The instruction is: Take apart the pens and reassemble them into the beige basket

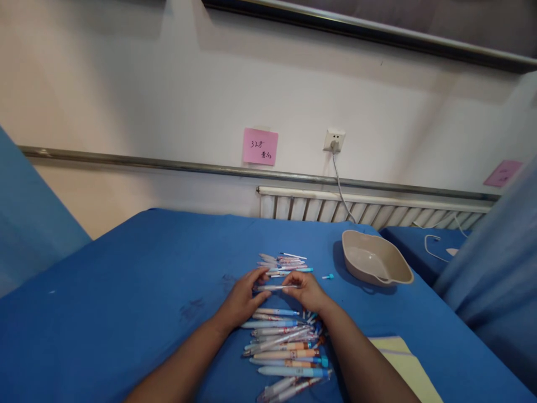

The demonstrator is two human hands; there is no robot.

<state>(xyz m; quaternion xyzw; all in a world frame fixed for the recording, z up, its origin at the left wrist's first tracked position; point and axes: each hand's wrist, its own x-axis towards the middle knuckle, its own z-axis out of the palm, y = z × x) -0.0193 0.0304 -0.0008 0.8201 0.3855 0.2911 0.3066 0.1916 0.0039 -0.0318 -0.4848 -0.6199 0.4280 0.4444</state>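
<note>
Between my two hands lies a slim, pale pen (pixel 274 287), held level above the blue cloth. My left hand (pixel 245 291) grips its left end with thumb and fingers. On the other end, my right hand (pixel 304 288) pinches it with the fingertips. Just beyond the hands is a small group of pens and thin refills (pixel 289 261). Nearer to me, a long row of pens (pixel 289 354) in light blue, orange and clear plastic runs toward my body. Small coloured pen parts, partly hidden by my right forearm, lie at the row's right side.
A beige basin (pixel 373 260) stands at the right of the blue-covered table (pixel 126 291). One small teal pen part (pixel 328 276) lies alone left of it. Yellow paper (pixel 405 364) is by my right forearm. Behind are a radiator (pixel 310 206) and a plugged-in socket (pixel 334 140); blue curtains hang at both sides.
</note>
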